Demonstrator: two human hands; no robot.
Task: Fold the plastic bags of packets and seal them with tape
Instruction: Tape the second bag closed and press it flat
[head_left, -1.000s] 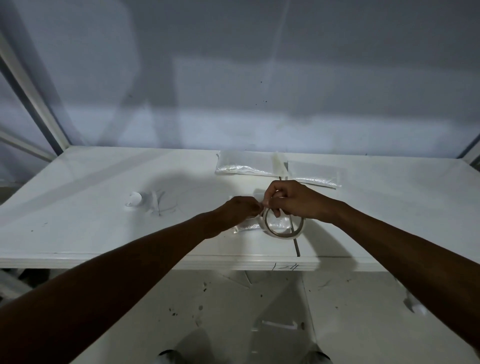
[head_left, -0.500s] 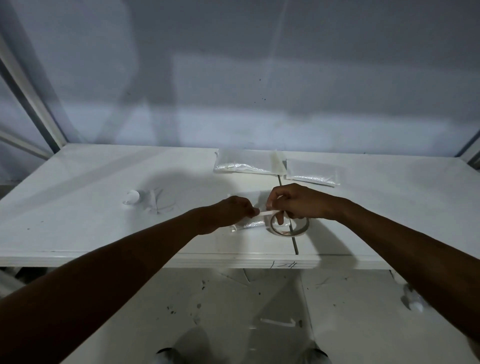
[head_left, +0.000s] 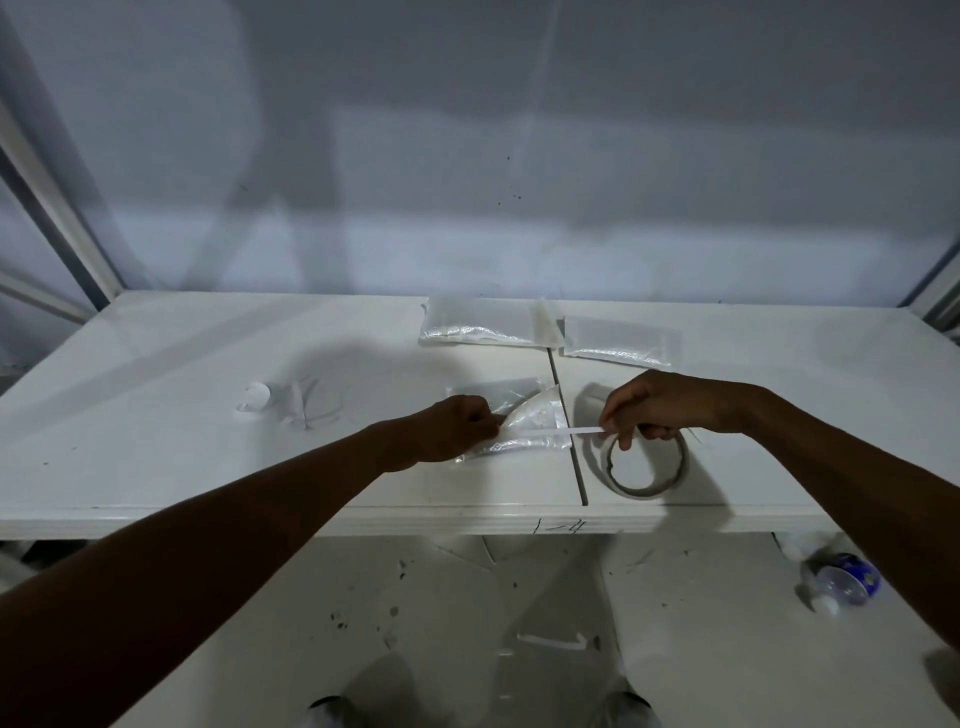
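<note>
Since half a second back we've pulled our hands well apart, so the tape strip (head_left: 550, 431) now stretches out long and thin instead of being a stub between two knuckles, and the tape roll (head_left: 645, 464) has slid off to the right of the table seam (head_left: 569, 426).

We'll use that seam as the landmark. Just left of it lies the plastic bag (head_left: 511, 418) we're working on, flat on the white table (head_left: 156, 395), with its top flap curled up in a loose arc. Something pale shows through the plastic, but it's too washed out to say what. Our left hand (head_left: 457, 426) sits on the bag's left end, curled closed and pinching the free end of the strip right over the bag. The strip runs from there across the bag and over the seam to our right hand (head_left: 660, 408), which is on the right side of the seam, closed on the strip at the fingertips, with one finger hooked down inside the roll's ring. The roll lies flat on the table under that hand, near the front edge.

Further back, near the wall, two more filled bags lie flat: one (head_left: 480, 329) just left of the seam and another (head_left: 621, 340) just right of it, nearly touching. Well left of the seam there's a small white cap-like thing (head_left: 254, 396). Down on the floor, far right of the seam, a plastic bottle (head_left: 844, 579) lies on its side.
</note>
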